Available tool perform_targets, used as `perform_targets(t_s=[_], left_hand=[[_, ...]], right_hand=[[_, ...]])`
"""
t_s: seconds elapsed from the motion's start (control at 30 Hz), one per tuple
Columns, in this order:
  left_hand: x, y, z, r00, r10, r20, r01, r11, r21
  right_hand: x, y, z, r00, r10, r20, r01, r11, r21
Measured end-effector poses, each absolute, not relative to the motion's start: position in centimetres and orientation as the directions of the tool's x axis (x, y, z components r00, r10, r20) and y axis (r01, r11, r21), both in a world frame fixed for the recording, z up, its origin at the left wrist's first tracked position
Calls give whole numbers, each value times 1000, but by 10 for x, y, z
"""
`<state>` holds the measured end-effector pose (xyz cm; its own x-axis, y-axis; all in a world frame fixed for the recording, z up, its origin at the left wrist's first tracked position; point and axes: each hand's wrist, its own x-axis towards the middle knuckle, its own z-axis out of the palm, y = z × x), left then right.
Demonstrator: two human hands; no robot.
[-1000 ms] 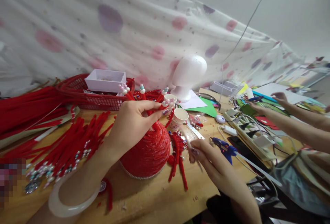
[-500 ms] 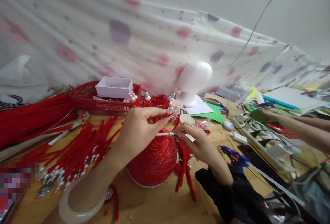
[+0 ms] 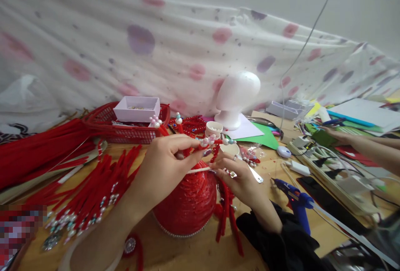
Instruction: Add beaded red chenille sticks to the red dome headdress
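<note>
A red dome-shaped headpiece (image 3: 187, 206) with a pearl-edged rim stands on the table in front of me. Above it, my left hand (image 3: 165, 158) pinches a red stem tipped with pink and white beads (image 3: 208, 140). My right hand (image 3: 236, 173) has its fingers pressed together at the end of a thin white cord (image 3: 198, 171), which crosses over the dome's top. Beaded red stems (image 3: 178, 123) rise behind my left hand. Red strands (image 3: 231, 217) hang down at the dome's right side, below my right hand.
Red beaded stems (image 3: 100, 179) lie left, before a red basket (image 3: 134, 135) holding a white box. Behind are a foam head (image 3: 236, 96) and bead cups (image 3: 214, 128). Right are a blue glue gun (image 3: 295, 200), a power strip (image 3: 337, 187) and another person's hand (image 3: 339, 135).
The pink-and-white beads in my left hand have tilted and shifted slightly. My right hand has moved a little lower along the white cord. The view has shifted slightly, showing the glue gun farther right.
</note>
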<state>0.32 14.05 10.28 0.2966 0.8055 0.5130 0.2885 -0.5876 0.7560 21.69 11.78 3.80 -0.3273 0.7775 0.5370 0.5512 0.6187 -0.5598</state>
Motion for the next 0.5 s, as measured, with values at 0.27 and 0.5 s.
perform_targets(t_s=[0.27, 0.5], left_hand=[[0, 140, 113, 364, 825, 433, 393, -557, 731], [-2, 141, 110, 372, 816, 443, 338, -563, 754]], right_hand=[[216, 115, 35, -305, 737, 603, 526, 658, -539], [223, 110, 33, -280, 703, 654, 517, 684, -514]])
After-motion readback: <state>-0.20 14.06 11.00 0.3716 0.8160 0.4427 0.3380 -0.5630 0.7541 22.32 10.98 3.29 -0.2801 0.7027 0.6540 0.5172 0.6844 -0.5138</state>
